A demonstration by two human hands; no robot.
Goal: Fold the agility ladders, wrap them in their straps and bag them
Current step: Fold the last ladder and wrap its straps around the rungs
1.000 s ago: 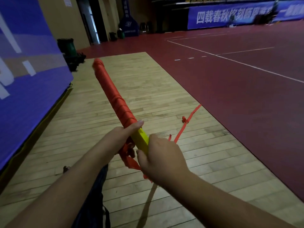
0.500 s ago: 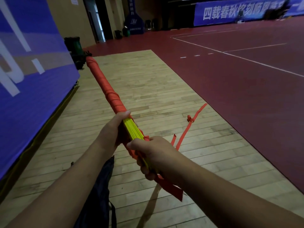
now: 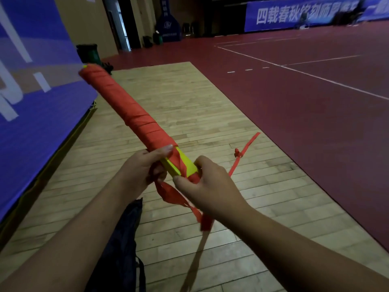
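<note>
Change over the last second: one new diagonal turn of red strap [image 3: 172, 193] went across the yellow rung ends [image 3: 190, 165] between the two hands. That stretch was plain yellow before. The ladder bundle [image 3: 126, 108] also swung closer and higher.

- Left hand [image 3: 145, 169]: fingers curled round the bundle at the wrap's edge, thumb laid along the top, pinning the last coil.
- Right hand [image 3: 212, 186]: curled round the near end, clamping the strap against it.
- Slack strap looped down under the right hand, past the wrist.
- Knotted tail [image 3: 239, 153] trailed out beyond the right hand's outer side.
- Dark bag [image 3: 124, 239] lay on the floor [image 3: 189, 102] under the left forearm.

My read: the wrap was nearly complete, with only a short yellow gap left. Remaining steps looked like a couple of turns, tie-off, then bagging. Coils could loosen if the left thumb lifted.
</note>
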